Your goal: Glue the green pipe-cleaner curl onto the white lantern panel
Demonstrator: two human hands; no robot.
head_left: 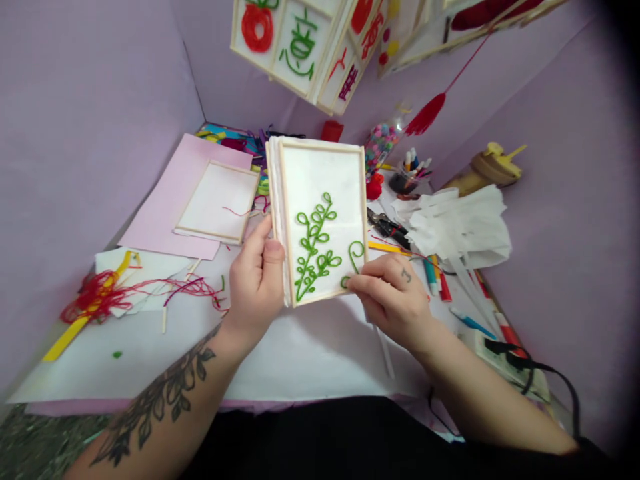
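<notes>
My left hand grips the left side of a white panel framed in thin wooden sticks, its thumb on the edge. The panel is tilted up above the table, and a layered white edge shows along its left. A green looped leafy sprig lies on its lower left. At the lower right corner my right hand pinches a green curled pipe cleaner against the panel. Part of the curl is hidden behind the fingertips.
A second framed panel lies on pink card at left, near tangled red thread. Pliers, white fabric strips, markers and a tumbler sit at right. A decorated lantern hangs above.
</notes>
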